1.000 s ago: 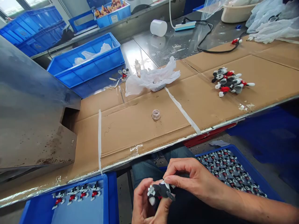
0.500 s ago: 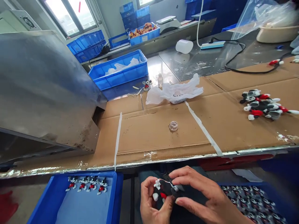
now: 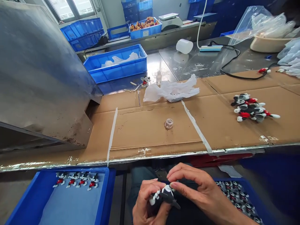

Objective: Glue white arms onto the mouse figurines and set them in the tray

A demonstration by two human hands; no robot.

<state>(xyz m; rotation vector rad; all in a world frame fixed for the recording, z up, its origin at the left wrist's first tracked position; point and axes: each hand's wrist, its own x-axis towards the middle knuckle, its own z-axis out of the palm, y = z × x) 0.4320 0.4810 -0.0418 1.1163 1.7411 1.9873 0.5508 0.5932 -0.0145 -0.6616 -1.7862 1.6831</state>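
Low in the head view, my left hand (image 3: 146, 204) cradles a black, white and red Mickey Mouse figure (image 3: 166, 195) of soft rubbery material. My right hand (image 3: 197, 184) reaches across from the right, with thumb and fingertips pinching the top of the figure. Part of the figure is hidden by my fingers. A blue tray (image 3: 106, 193) at lower left holds several finished figures (image 3: 76, 180) in a row. At lower right, a blue tray (image 3: 234, 180) holds a grey sheet printed with many Mickey shapes (image 3: 235, 197), partly behind my right hand.
A cardboard-covered bench runs across the view, bearing a pile of figures (image 3: 249, 108), a small clear jar (image 3: 168, 123) and crumpled white plastic (image 3: 172, 90). A steel hood (image 3: 39, 78) stands at left. Beyond lie a blue crate (image 3: 114, 64) and a dropper bottle (image 3: 158, 77).
The view has swung left and levelled since the oldest frame, shifting the bench rightward in the picture. The figure has turned between my hands, which still hold it.
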